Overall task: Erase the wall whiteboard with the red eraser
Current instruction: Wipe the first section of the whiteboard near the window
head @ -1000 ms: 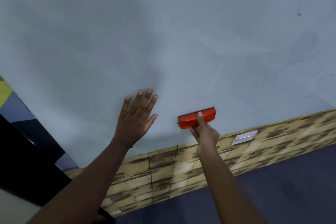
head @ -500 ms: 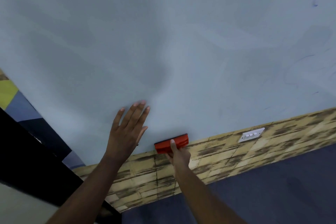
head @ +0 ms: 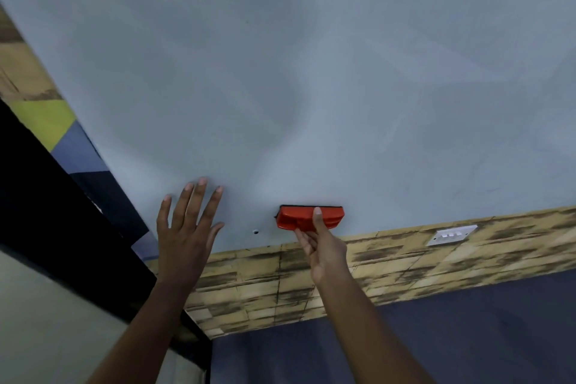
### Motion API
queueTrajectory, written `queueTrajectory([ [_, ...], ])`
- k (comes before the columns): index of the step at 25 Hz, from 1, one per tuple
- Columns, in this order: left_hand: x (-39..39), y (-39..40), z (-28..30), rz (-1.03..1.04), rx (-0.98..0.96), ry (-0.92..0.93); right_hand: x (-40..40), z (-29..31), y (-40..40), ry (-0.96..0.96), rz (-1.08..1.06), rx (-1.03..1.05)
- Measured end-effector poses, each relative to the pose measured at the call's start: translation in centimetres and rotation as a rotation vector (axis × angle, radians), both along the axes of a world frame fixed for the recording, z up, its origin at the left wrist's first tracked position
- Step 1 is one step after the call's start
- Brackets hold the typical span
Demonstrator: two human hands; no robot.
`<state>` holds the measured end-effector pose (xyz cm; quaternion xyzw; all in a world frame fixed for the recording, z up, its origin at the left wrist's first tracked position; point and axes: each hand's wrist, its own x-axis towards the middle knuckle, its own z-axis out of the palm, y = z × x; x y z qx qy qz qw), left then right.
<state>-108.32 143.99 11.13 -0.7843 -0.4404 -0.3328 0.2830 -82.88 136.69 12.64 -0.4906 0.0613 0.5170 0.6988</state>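
eraser on whiteboard, left hand beside

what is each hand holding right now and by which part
The right hand pinches the red eraser at the middle of its lower edge. The left hand holds nothing, its fingers spread at the whiteboard.

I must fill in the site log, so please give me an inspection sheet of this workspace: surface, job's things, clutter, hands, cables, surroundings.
Surface: whiteboard on the wall, mostly wiped, with faint smears; small round hole near its lower edge.
Job's things: red eraser lies against the board just above its lower edge.
Clutter: nothing seen.
Hands: right hand holds the eraser from below, one finger over its back; left hand is at the board with fingers straight and spread.
Cables: nothing seen.
Surroundings: brick-pattern wall strip under the board, white switch plate on it, dark blue wall below.
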Motion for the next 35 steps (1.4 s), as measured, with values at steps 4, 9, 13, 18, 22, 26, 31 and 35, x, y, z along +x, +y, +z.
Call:
queueTrajectory([
  [4, -0.7, -0.1, -0.1, -0.029, -0.036, 0.009, -1.9, -1.4, 0.4, -0.026, -0.044, -0.051],
  [9, -0.6, -0.2, -0.8, 0.001, -0.092, -0.001, -4.3, -6.6, 0.8, -0.056, -0.066, -0.099],
  [13, 2.2, -1.4, -1.8, 0.059, -0.156, -0.077, -5.3, -7.8, 0.7, -0.097, 0.009, -0.097],
  [18, 2.8, -2.1, -1.6, 0.057, -0.188, -0.108, -2.5, -7.2, 0.2, -0.091, -0.084, -0.141],
  [22, 3.4, -2.5, 0.6, -0.015, -0.130, -0.093, 2.1, -2.3, 0.2, -0.221, -0.322, -0.060],
  [26, 7.2, -2.6, 3.8, -0.105, -0.088, -0.034, 2.7, 3.9, 0.7, -0.550, -0.431, 0.113],
  [31, 11.5, -2.8, 4.4, -0.126, -0.093, 0.065, 2.5, 4.4, 0.1, -0.807, -0.302, 0.132],
  [35, 14.8, -3.0, 4.5, -0.126, -0.080, 0.093, 6.7, 4.0, -1.1, -0.662, -0.293, 0.133],
])
